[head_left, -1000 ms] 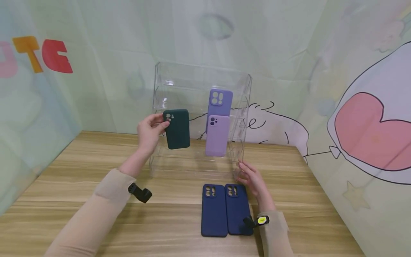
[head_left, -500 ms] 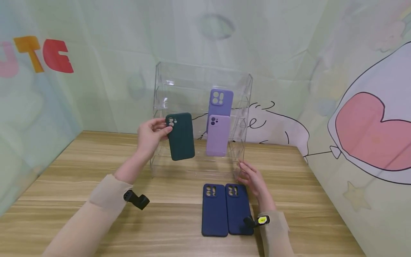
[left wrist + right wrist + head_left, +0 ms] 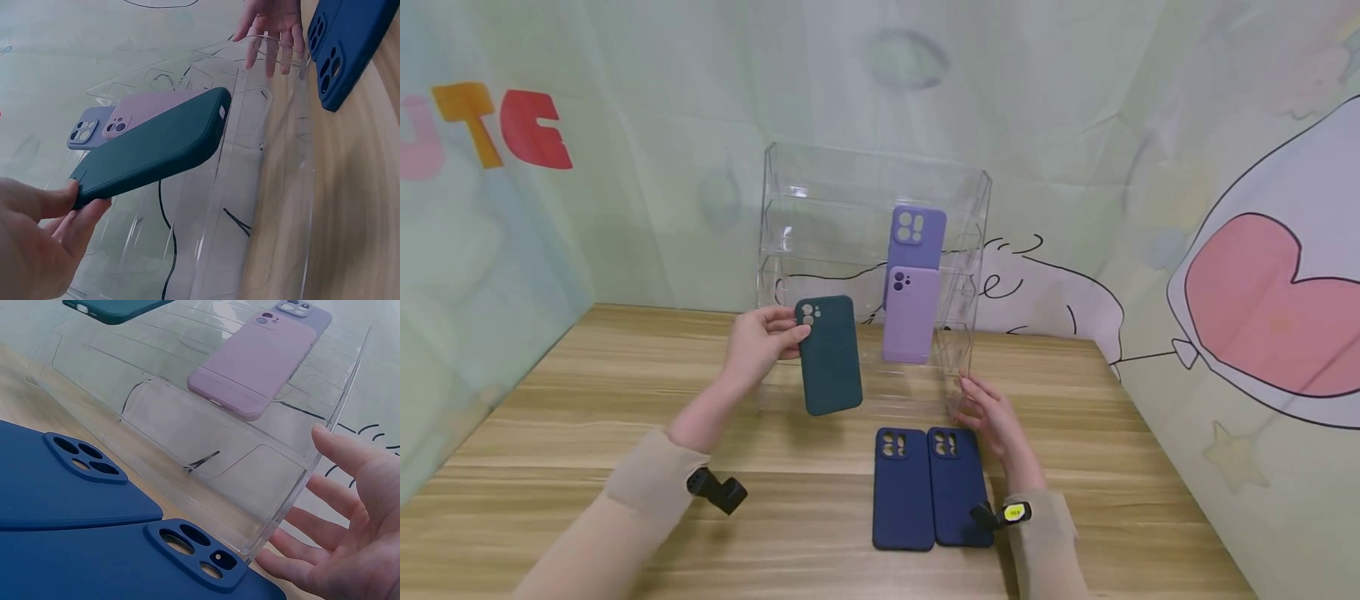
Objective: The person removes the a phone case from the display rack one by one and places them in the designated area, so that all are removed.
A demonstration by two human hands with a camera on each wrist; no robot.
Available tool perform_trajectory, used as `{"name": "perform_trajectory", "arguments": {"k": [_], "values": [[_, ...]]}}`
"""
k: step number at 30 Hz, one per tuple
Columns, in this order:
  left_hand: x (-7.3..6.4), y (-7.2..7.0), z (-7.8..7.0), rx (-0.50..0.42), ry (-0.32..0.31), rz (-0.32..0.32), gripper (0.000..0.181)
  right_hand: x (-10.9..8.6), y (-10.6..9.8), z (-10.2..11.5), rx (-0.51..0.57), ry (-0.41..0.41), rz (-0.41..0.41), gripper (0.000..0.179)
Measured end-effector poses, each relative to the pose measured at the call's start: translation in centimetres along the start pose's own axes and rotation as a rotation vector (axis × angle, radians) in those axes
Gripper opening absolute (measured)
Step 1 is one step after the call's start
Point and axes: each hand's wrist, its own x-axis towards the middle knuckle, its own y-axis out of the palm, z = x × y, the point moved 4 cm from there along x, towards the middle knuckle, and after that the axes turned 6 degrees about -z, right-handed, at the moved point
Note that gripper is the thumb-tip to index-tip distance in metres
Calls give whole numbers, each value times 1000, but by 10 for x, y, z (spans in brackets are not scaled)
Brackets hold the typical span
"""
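My left hand pinches a dark green phone case at its camera-hole end, thumb in front and fingers behind. In the head view the case hangs in front of the lower left of a clear acrylic display rack. My right hand rests its fingertips against the rack's right side edge; the right wrist view shows those fingers spread and loosely extended. A light purple case stands on a lower tier, overlapping a darker purple case on the tier behind.
Two navy phone cases, a left one and a right one, lie side by side on the wooden table before the rack. A printed cloth backdrop rises behind and at both sides.
My left hand has lowered the green case and brought it slightly right, away from the rack's tiers. The right hand stays at the rack's edge.
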Motion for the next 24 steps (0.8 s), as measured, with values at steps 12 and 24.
{"name": "perform_trajectory", "arguments": {"k": [12, 24], "values": [[-12, 18, 26, -50, -159, 158, 46, 1, -1, 0, 1, 3, 1, 52], [-29, 31, 51, -21, -251, 234, 49, 3, -1, -1, -2, 5, 0, 51]]}}
